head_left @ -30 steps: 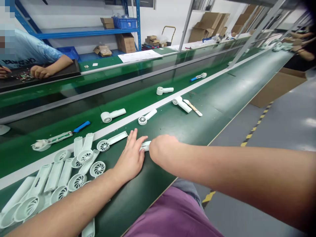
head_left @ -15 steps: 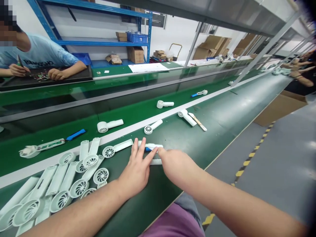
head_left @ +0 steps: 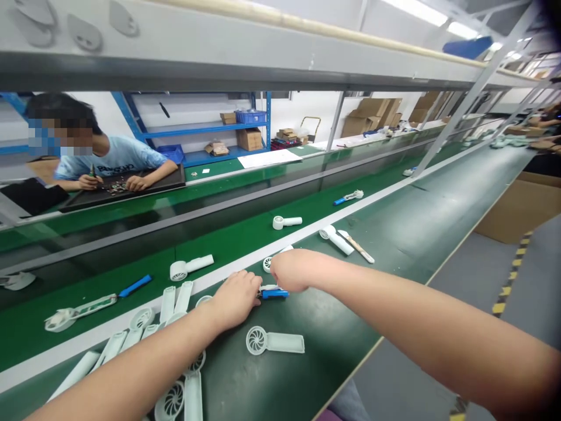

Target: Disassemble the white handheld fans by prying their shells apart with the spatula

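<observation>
My left hand is closed with curled fingers at the left end of an opened handheld fan, whose blue battery sticks out to the right. My right hand is a closed fist just above that battery; its fingertips are hidden, so I cannot tell what they hold. Partly behind the right hand lies a white handheld fan. In front of both hands a pale green fan shell with a round grille lies on the bench. Several more pale green shells are piled under and beside my left forearm.
On the green conveyor belt lie white fans and an opened fan with circuit board. Another fan rests beside a brush-like strip. A co-worker sits across the line. A shelf beam runs overhead.
The view has tilted up. My left hand has curled from spread fingers, and my right hand has lifted slightly away from it. A fan shell now lies uncovered in front, and the blue battery shows more.
</observation>
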Action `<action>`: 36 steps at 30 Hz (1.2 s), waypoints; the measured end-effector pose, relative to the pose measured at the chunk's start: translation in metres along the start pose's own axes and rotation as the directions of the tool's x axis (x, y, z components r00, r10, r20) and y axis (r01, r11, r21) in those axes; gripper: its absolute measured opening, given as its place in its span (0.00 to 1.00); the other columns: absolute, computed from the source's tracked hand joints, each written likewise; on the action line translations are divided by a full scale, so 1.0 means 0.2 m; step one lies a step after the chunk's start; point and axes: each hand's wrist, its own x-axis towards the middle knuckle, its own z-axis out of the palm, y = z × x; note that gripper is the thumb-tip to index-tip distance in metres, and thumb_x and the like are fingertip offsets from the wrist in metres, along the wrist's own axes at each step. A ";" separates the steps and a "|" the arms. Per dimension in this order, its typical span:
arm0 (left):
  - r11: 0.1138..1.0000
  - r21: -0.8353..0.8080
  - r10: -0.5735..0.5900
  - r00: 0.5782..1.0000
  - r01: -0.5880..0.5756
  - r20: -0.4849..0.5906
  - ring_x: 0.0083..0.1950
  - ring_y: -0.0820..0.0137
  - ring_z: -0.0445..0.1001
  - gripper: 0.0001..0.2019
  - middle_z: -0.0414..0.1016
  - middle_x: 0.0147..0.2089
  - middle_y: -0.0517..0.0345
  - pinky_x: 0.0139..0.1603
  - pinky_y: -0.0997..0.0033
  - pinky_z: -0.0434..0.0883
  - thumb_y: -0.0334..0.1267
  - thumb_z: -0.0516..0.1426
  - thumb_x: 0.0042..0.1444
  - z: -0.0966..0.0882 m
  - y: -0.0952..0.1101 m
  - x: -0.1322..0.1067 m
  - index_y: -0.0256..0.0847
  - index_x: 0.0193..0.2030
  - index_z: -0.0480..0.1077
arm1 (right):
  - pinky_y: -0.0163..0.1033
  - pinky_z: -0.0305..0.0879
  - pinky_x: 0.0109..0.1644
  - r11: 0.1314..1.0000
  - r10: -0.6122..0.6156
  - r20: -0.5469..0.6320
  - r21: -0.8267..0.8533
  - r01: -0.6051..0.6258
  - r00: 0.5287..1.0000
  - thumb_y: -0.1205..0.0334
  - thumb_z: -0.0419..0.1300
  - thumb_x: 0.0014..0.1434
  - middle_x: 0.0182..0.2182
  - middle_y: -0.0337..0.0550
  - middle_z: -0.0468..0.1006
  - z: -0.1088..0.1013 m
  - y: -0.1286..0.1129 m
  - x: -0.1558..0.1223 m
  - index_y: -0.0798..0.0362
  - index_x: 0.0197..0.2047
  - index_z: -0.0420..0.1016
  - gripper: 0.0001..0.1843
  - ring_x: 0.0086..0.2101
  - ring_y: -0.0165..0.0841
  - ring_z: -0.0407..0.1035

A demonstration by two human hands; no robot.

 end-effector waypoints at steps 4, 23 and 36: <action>0.999 0.036 0.018 1.000 -0.019 0.009 0.47 0.55 0.68 0.11 0.70 0.43 0.47 0.49 0.52 0.65 0.34 0.54 0.60 0.06 0.01 0.00 0.37 0.49 0.67 | 0.44 0.68 0.40 0.996 -0.088 0.158 -0.014 0.092 0.983 0.62 0.64 0.50 0.29 0.44 0.78 -0.11 0.04 0.18 0.57 0.34 0.79 0.08 0.32 0.40 0.72; 0.732 -0.126 -0.678 0.734 0.669 -0.042 0.62 0.44 0.64 0.41 0.58 0.66 0.31 0.54 0.51 0.66 0.56 0.57 0.51 -0.41 -0.66 -0.26 0.32 0.65 0.53 | 0.38 0.66 0.39 0.548 0.200 -0.371 0.810 0.211 0.907 0.47 0.52 0.61 0.35 0.44 0.78 0.69 0.30 -0.17 0.45 0.44 0.78 0.18 0.37 0.39 0.72; 0.800 -0.183 -0.564 0.820 0.572 0.096 0.45 0.60 0.75 0.20 0.76 0.50 0.57 0.43 0.66 0.70 0.53 0.53 0.55 -0.39 -0.41 -0.29 0.49 0.51 0.69 | 0.37 0.65 0.37 0.442 0.385 -0.386 0.874 0.200 0.838 0.51 0.46 0.66 0.29 0.39 0.74 0.93 0.21 -0.23 0.48 0.48 0.73 0.18 0.32 0.35 0.69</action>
